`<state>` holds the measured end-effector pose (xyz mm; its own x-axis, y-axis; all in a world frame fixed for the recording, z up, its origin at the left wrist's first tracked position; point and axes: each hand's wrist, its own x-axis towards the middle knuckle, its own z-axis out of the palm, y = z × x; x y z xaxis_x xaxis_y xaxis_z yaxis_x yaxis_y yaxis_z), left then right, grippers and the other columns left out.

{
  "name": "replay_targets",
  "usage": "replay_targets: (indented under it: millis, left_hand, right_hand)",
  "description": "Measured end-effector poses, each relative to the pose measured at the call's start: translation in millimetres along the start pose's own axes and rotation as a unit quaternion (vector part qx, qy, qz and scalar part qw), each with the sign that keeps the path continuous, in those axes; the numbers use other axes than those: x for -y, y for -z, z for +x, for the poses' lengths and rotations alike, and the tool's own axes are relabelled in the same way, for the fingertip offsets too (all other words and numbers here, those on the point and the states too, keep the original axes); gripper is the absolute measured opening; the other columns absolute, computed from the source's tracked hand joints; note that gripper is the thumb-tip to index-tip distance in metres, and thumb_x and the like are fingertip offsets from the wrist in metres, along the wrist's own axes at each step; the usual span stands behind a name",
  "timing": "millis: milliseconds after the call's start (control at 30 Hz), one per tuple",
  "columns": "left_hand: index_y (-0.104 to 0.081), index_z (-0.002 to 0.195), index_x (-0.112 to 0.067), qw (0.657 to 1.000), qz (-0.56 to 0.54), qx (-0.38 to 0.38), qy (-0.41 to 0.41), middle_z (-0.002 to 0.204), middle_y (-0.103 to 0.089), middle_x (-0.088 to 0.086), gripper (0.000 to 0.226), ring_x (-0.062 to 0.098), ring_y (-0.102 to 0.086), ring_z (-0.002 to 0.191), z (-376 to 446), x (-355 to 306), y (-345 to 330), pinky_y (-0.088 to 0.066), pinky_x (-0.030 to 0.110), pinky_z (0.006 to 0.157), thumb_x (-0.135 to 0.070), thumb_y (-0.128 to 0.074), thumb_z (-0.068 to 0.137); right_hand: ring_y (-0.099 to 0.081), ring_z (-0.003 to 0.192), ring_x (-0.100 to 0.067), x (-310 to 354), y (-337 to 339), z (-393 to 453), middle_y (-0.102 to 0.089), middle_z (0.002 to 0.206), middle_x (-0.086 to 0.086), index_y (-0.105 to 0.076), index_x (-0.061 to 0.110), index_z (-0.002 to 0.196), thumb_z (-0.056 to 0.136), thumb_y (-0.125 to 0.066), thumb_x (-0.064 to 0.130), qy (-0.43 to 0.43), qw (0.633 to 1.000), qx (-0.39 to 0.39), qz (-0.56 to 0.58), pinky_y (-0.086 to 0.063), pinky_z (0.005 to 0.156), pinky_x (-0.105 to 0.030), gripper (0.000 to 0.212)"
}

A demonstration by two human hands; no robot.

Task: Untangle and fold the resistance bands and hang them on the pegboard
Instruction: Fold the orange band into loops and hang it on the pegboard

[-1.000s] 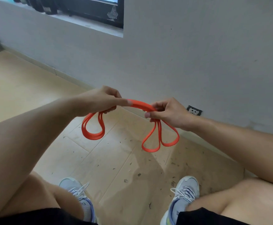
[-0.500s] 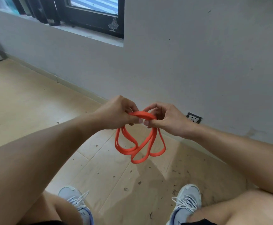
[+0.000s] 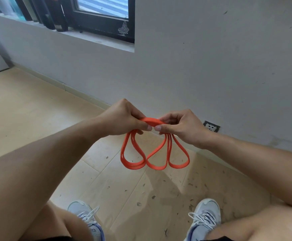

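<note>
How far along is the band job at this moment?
Done: the orange resistance band looks untangled and gathered into hanging loops. In hand: left hand and right hand pinch its top fold together. Left: hanging it; no pegboard is in view, nor any other bands.

I see L hand [image 3: 124,119] and R hand [image 3: 181,127] came together, thumbs nearly touching now; orange resistance band [image 3: 152,153] loops hang side by side, not apart.

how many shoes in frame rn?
2. One shoe at bottom left, below the left arm; the other shoe at bottom right, near the right knee. Both on the floor, partly cut off by the legs and frame edge.
</note>
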<state>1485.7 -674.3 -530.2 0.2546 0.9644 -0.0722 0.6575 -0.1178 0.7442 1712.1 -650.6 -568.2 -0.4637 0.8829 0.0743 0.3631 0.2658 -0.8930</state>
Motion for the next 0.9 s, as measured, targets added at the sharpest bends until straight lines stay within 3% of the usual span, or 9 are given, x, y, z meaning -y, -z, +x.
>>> replay_targets:
  millis: [267,433,533,600,700,833,900]
  left_hand:
    - [-0.082,0.09,-0.021,1.0,-0.008,0.01,0.015,0.076,-0.079,-0.005,0.016,0.007,-0.076,0.071,0.2,-2.1,1.9,-0.063,0.027,0.075,-0.032,-0.084,0.079]
    - [-0.083,0.092,-0.022,1.0,-0.009,0.007,0.017,0.077,-0.079,-0.007,0.019,0.013,-0.076,0.079,-2.3,-1.0,0.9,-0.063,0.036,0.081,-0.036,-0.082,0.08]
    - [-0.083,0.093,-0.021,1.0,-0.008,0.008,0.012,0.077,-0.079,-0.007,0.019,0.017,-0.076,0.081,-5.0,-3.6,-0.4,-0.063,0.037,0.082,-0.036,-0.081,0.081]
    - [-0.083,0.092,-0.021,1.0,-0.008,0.003,0.008,0.077,-0.079,-0.007,0.018,0.017,-0.075,0.079,-5.9,-6.2,-1.1,-0.062,0.034,0.079,-0.035,-0.081,0.081]
    - [-0.083,0.092,-0.02,1.0,-0.019,-0.006,0.005,0.077,-0.079,-0.005,0.02,0.017,-0.075,0.079,-7.4,-9.7,-2.3,-0.061,0.03,0.075,-0.036,-0.082,0.08]
    - [-0.081,0.095,-0.019,0.999,-0.036,-0.02,-0.02,0.08,-0.079,-0.005,0.022,0.012,-0.076,0.078,-11.2,-13.4,-2.8,-0.062,0.032,0.08,-0.036,-0.08,0.082]
    - [-0.077,0.099,-0.017,0.997,-0.053,-0.043,-0.038,0.081,-0.079,-0.002,0.023,0.01,-0.076,0.077,-14.0,-17.8,-5.1,-0.063,0.031,0.079,-0.033,-0.079,0.084]
  right_hand:
    - [-0.079,0.084,-0.02,-1.5,6.0,2.0,-0.082,0.088,-0.003,-0.08,0.013,0.102,0.082,-0.083,0.013,-0.045,0.998,0.034,0.025,-0.062,0.085,-0.03,0.02]
    - [-0.079,0.092,-0.017,-2.0,6.0,-0.7,-0.082,0.095,-0.002,-0.077,0.011,0.109,0.086,-0.081,0.016,-0.067,0.996,0.062,0.019,-0.059,0.084,-0.022,0.024]
    - [-0.077,0.099,-0.014,3.4,3.6,-2.9,-0.08,0.105,0.001,-0.067,0.023,0.121,0.082,-0.086,0.02,-0.048,0.995,0.08,-0.024,-0.061,0.092,-0.031,0.044]
    - [-0.075,0.101,-0.015,9.8,2.4,-3.3,-0.075,0.111,0.002,-0.057,0.028,0.118,0.077,-0.09,0.023,-0.035,0.997,0.062,-0.044,-0.062,0.092,-0.035,0.053]
    - [-0.077,0.091,-0.017,19.5,3.2,-5.1,-0.076,0.099,-0.001,-0.055,0.022,0.101,0.078,-0.09,0.022,0.0,0.998,0.039,-0.055,-0.063,0.086,-0.035,0.042]
    - [-0.072,0.071,-0.01,27.5,8.0,-9.0,-0.07,0.071,0.008,-0.063,0.021,0.086,0.082,-0.087,0.019,0.034,0.997,-0.003,-0.063,-0.06,0.072,-0.031,0.024]
    - [-0.072,0.072,-0.018,35.3,14.9,-9.2,-0.07,0.073,0.003,-0.064,0.02,0.088,0.083,-0.086,0.019,0.04,0.996,-0.033,-0.069,-0.063,0.073,-0.04,0.023]
